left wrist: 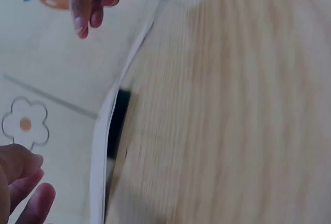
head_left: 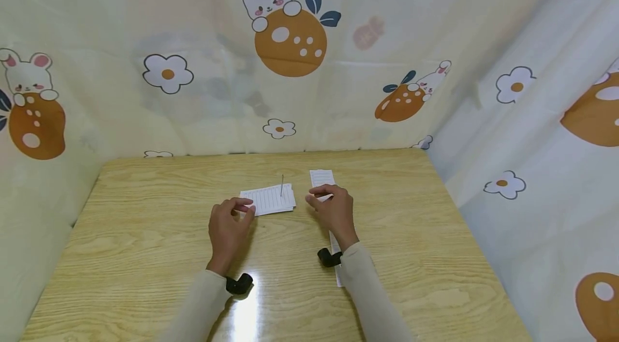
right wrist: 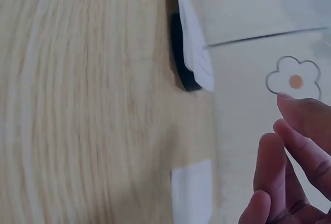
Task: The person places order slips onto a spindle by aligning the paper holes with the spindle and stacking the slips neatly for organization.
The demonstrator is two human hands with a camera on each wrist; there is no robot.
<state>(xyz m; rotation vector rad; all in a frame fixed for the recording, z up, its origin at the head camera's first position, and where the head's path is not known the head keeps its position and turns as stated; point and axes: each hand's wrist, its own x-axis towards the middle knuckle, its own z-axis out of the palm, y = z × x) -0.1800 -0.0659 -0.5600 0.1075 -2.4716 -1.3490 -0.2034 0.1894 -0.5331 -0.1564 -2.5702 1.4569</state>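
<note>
A pile of white ruled paper slips is pierced by an upright thin metal spike. The wrist views show a black base under the slips, and the spike from the side. At the pile's left end hovers my left hand, its fingers loosely bent with nothing between them. My right hand is above a column of loose white slips and partly hides them. Its thumb and fingertips are bent towards each other, apart, with no paper between them in the right wrist view.
Both piles lie on a light wood-grain table. A patterned curtain with rabbits and flowers hangs along the back and sides. Each wrist wears a black camera mount.
</note>
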